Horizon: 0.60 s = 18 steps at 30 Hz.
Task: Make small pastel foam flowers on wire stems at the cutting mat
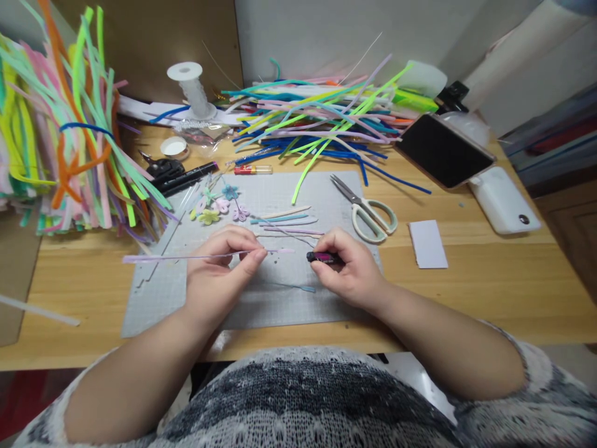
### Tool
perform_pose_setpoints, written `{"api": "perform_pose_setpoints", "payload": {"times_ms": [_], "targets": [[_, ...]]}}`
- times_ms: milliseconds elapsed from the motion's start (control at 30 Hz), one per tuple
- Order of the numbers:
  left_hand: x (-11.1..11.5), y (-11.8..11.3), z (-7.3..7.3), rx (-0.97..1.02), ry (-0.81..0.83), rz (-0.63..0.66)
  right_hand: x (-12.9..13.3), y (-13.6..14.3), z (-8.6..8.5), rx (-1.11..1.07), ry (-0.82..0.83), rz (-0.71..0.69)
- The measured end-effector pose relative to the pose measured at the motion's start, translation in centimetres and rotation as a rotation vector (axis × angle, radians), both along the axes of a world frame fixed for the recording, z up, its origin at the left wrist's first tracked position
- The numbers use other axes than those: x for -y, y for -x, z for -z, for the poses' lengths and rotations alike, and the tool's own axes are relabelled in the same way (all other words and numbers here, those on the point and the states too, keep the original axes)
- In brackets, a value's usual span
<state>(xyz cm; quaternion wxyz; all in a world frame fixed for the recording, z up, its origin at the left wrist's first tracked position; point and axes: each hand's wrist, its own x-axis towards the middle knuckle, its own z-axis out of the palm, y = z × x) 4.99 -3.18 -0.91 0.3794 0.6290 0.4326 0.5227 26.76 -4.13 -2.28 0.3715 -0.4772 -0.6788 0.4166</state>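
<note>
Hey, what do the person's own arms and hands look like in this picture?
The left hand and right hand are bare: no gloves, watch or bracelet shows. Loose, grey and white knitted sleeves leave most of both forearms uncovered.

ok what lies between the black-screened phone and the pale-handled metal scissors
The head view shows a dark blue fuzzy stem across the wooden tabletop.

The place is a small craft workspace, whether home or studio is unclear: a wooden desk (494,305) by a wall (308,37) carries a grey cutting mat (289,311), scissors (359,203), a spool (196,93), small flowers (208,216) and 2 heaps of bright pipe cleaners (321,115).
</note>
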Motion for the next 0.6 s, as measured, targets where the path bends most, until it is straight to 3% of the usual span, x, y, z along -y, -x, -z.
{"api": "perform_pose_setpoints", "payload": {"times_ms": [600], "targets": [[0.11,-0.12,-0.15,-0.008,0.02,0.009,0.22,0.03,-0.26,0.039,0.016,-0.019]]}}
